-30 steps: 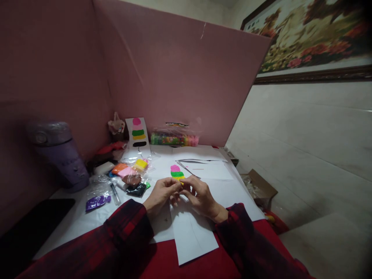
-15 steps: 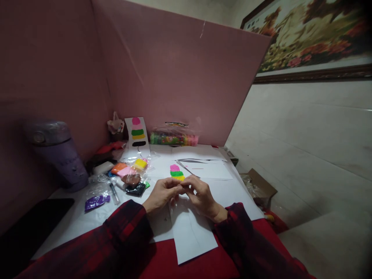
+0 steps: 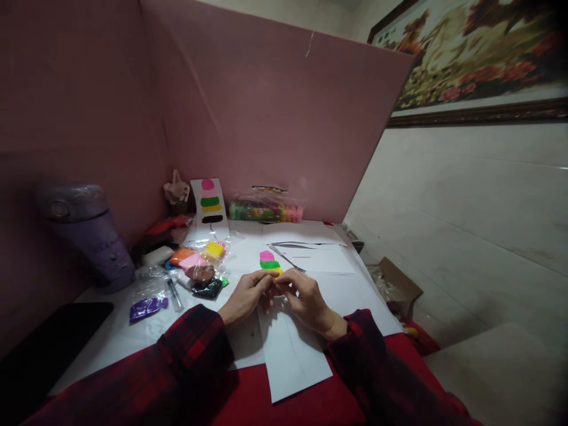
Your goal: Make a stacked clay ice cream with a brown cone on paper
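Observation:
My left hand (image 3: 249, 296) and my right hand (image 3: 307, 300) meet over a white paper strip (image 3: 297, 361), thumbs and fingertips pinched close together. Whatever lies between the fingers is too small and hidden to make out. Just beyond the fingertips, pink, green and yellow patches (image 3: 268, 260) stand out on the paper; the hands cover the lower end of the yellow one. Tweezers (image 3: 286, 257) lie on white paper past my right hand. Left of my left hand is a black clay packet (image 3: 207, 289).
Several coloured clay packets, a purple one (image 3: 148, 309) among them, lie at the left near a purple bottle (image 3: 95, 236). A sheet with colour bands (image 3: 210, 204) leans at the back beside a wrapped colourful pack (image 3: 266, 212). Pink panels (image 3: 266, 106) enclose the table's back and left.
My fingertips have shifted slightly against each other, the left thumb and fingers drawing a little back from the right ones. Everything else stays in place.

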`<state>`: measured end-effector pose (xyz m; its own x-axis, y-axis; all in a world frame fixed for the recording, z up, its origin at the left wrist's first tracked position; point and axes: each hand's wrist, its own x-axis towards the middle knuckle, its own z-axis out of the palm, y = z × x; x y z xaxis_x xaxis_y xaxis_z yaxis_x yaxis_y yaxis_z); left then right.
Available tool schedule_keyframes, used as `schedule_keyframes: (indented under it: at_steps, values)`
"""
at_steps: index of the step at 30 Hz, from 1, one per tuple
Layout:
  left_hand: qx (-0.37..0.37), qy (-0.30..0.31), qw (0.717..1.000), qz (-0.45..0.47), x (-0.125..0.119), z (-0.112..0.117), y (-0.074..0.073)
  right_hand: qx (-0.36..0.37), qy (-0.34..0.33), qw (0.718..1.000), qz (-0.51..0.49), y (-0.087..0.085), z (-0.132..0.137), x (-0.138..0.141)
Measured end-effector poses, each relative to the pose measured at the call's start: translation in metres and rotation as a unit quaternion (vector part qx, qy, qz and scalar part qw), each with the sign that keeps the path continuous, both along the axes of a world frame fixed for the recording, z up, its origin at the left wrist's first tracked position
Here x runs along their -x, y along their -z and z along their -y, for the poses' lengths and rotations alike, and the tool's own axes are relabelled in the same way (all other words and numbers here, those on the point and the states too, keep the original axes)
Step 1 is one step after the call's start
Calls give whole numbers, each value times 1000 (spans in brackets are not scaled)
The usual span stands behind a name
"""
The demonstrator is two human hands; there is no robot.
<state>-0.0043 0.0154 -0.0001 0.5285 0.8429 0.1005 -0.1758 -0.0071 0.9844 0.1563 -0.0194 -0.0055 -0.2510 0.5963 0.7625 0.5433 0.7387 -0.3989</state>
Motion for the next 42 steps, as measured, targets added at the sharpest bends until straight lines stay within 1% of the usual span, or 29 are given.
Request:
schedule_keyframes:
  at_steps: [3,5,9,12,14,19,24,29,33,36,38,42]
  values:
    - [-15,15,1000,-3,0,0,-1,2,-11,1000,-2,0,0,0]
    - [-23,12,1000,-5,0,-1,0,0,-20,1000,0,0,0,-1]
    - [-28,-9,999,-23,1,-2,2,5,6,1000,5,1,1,-1]
    - [-18,-15,999,-24,1,-2,2,16,19,1000,4,0,2,-1]
    - [-5,-8,1000,-16,0,-1,1,22,21,1000,8,0,2,-1]
    - [13,5,1000,8,-1,-1,-1,10,16,1000,13,0,1,-2]
    - [22,-13,999,36,0,-4,2,6,14,1000,8,1,1,-2]
    - [-5,-36,999,5,0,-5,4,-2,23,1000,16,1,0,-2]
    - [-19,-44,999,-12,0,-4,1,2,28,1000,13,0,1,-2]
    - [-9,-43,999,-22,1,-2,-1,5,31,999,9,-1,2,-2]
    - [4,-42,999,-12,1,-2,-1,4,33,999,8,-1,2,-1]
    - [1,-38,999,-2,1,-3,-1,-8,39,999,4,-1,1,-1]
